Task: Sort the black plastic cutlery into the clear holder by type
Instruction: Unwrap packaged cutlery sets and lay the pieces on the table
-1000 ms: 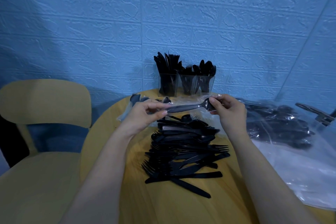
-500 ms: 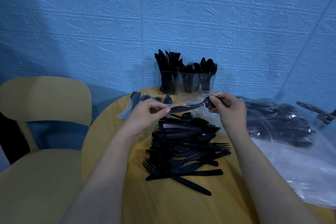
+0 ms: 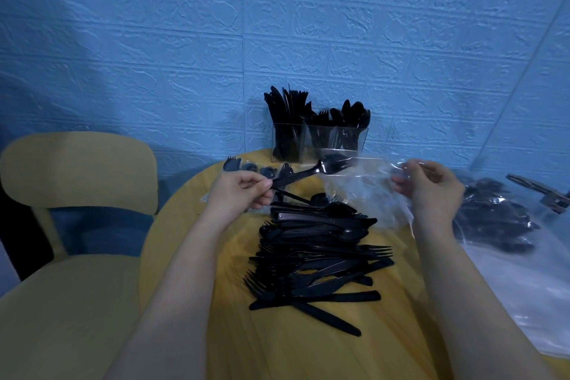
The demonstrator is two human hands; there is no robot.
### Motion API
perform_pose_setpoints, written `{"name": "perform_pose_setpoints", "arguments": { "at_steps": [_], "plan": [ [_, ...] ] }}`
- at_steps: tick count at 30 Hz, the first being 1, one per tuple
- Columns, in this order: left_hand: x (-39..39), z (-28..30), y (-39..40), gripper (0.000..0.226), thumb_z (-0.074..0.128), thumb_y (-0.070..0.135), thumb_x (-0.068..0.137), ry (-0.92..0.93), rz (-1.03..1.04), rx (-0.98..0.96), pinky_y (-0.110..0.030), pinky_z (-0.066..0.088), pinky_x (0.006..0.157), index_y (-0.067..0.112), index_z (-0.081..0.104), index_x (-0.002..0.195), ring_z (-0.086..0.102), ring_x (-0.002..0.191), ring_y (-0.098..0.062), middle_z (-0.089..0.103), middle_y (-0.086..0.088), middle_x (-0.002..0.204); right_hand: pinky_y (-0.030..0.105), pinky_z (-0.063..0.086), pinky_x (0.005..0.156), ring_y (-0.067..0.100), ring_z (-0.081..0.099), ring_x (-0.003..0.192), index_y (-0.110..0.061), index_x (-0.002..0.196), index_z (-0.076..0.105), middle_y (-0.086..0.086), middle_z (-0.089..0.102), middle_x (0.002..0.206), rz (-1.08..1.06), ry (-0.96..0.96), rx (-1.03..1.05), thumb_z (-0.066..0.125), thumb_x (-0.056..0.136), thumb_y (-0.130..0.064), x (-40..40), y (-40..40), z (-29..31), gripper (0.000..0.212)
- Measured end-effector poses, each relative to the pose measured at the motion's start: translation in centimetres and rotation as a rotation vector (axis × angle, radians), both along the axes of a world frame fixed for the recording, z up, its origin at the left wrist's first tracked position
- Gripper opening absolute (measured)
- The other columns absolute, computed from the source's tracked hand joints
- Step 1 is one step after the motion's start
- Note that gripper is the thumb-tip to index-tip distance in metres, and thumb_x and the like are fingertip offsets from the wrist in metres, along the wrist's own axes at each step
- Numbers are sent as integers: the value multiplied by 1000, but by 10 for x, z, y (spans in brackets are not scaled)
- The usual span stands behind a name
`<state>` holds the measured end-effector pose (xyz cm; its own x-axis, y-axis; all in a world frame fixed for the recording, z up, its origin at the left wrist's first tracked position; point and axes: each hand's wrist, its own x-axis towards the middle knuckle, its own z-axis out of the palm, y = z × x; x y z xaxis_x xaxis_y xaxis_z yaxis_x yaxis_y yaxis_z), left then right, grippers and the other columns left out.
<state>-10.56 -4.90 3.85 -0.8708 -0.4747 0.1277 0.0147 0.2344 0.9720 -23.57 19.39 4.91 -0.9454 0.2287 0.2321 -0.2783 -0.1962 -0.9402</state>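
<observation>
Pinching a black plastic spoon (image 3: 311,172), the left hand (image 3: 239,191) worked; the right hand (image 3: 431,191) gripped its clear wrapper (image 3: 364,182); the clear holder (image 3: 319,143) beyond was part-filled, a big black cutlery pile (image 3: 314,259) between the hands remained.

A round yellow table (image 3: 191,256) bears a heap of black cutlery (image 3: 317,259), a clear holder (image 3: 319,145), wrapped cutlery (image 3: 256,170) and plastic bags (image 3: 509,256).

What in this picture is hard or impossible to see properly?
- Head view: the cutlery in the plastic bag at right is blurred by the film; types unclear.
- The lower parts of pieces in the clear holder merge into one dark mass.
- The head of the black piece pinched by the left hand is blurred; fork or spoon unclear.
- The right hand grips a clear wrapper; its fingertips blur behind the film.
</observation>
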Motion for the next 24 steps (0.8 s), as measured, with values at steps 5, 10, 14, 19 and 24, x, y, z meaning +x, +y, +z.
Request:
{"name": "perform_pose_setpoints", "arguments": {
  "at_steps": [5, 10, 14, 19, 24],
  "plan": [
    [-1, -4, -7, 14, 63, 10, 89, -32, 93, -30, -16, 52, 53, 16, 66, 77, 60, 50, -2, 68, 0, 66, 23, 54, 63, 11, 70, 64, -10, 83, 60, 1, 63, 74, -116, 47, -182, 58, 90, -3, 0, -2, 1, 10],
    [-2, -5, -4, 11, 64, 13, 88, -74, 84, -110, -10, 46, 50, 17, 65, 78, 57, 49, -1, 67, 1, 68, 22, 50, 72, 4, 63, 79, -21, 89, 60, -11, 62, 89, -21, 173, 177, 61, 90, -15, 9, -11, -3, 6],
    [-3, -5, 3, 7, 67, 26, 86, -139, -42, -261, -20, 48, 73, 22, 70, 81, 61, 76, -6, 70, 5, 79, 19, 40, 84, 0, 53, 98, -20, 113, 58, -10, 58, 111, 150, 299, 729, 56, 94, -29, 16, -18, -11, 21],
    [0, -3, 9, 12, 72, 32, 81, -246, -163, -404, -15, 34, 60, 25, 71, 90, 47, 67, 0, 60, 14, 77, 36, 38, 99, 24, 48, 120, -17, 127, 55, 3, 54, 132, 206, 197, 1291, 46, 96, -42, 7, -19, -26, 41],
    [3, -3, -11, 9, 66, 27, 87, -159, 73, -319, -18, 38, 68, 27, 69, 96, 56, 84, -6, 63, 12, 91, 36, 29, 109, 25, 49, 121, -10, 124, 60, 6, 59, 129, 99, 336, 1312, 49, 96, -38, 8, -20, -24, 41]
  ]
}}
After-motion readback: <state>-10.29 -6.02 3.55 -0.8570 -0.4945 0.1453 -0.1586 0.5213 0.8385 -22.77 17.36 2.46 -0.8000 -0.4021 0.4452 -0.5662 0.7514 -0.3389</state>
